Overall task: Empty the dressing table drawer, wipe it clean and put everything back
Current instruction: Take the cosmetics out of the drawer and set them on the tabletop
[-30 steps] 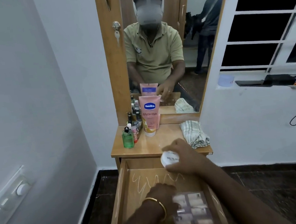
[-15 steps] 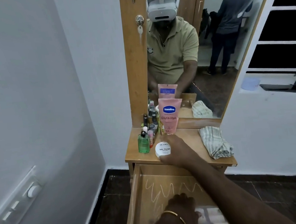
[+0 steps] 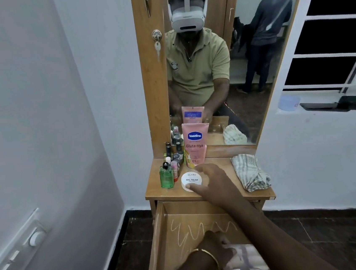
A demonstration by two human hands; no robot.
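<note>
Nearest me, my left hand (image 3: 215, 249) is down in the open drawer (image 3: 162, 242), fingers curled onto a clear plastic packet (image 3: 245, 259), though I can't tell how firmly it grips. Further out, my right hand (image 3: 212, 180) has fingers and thumb wrapped round the white jar (image 3: 191, 180) on the dressing table top (image 3: 221, 163), just beside the green bottle (image 3: 166, 176); I'd seat it flat and let go gently so those small bottles stay upright. Its lid reads "NAIL POLISH", and the pink tube (image 3: 195, 144) behind says "Vaseline Gluta-Hya"
</note>
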